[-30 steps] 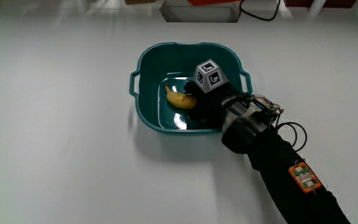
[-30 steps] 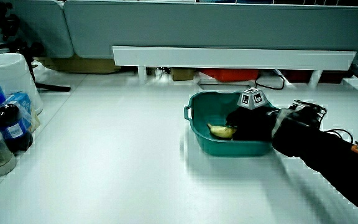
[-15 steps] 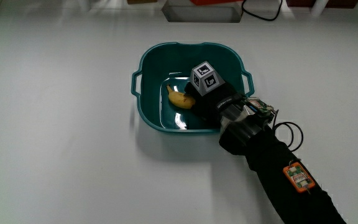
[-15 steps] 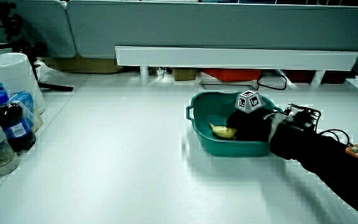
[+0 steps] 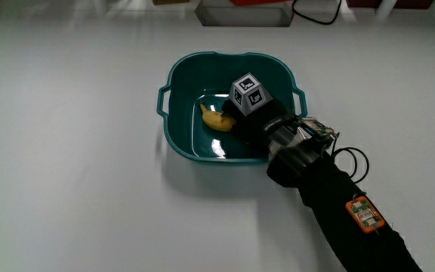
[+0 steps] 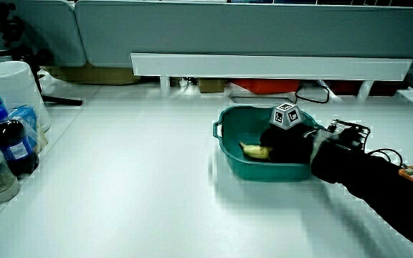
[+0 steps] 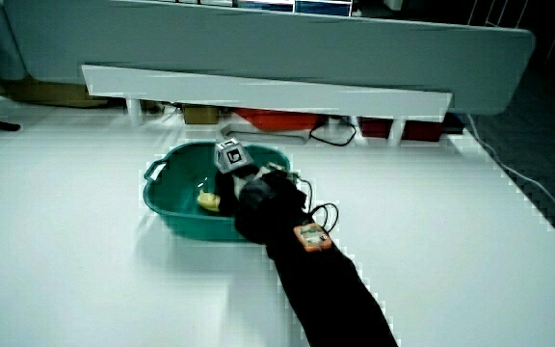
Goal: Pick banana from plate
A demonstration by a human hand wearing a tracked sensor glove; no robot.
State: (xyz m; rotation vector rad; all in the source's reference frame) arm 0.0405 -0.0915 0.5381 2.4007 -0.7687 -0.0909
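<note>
I have the hand down inside the teal basin, which stands where the task speaks of a plate; the banana lies on the basin's floor, its nearer end hidden under the glove, its other end clear and pointing toward the basin's wall. Whether my fingers have closed round it I cannot tell; the patterned cube and the back of the hand cover them in the main view, and in both side views the hand shows only as a dark mass beside the yellow of the banana.

I judge the fruit light and small, soft under its skin, so it bruises if pinched hard; the peel looks smooth and the wet-looking glossy floor may let it skid. I would take it across the thick middle, fingers wrapped along the curve, not by the tip; a gentle, even squeeze should do.
</note>
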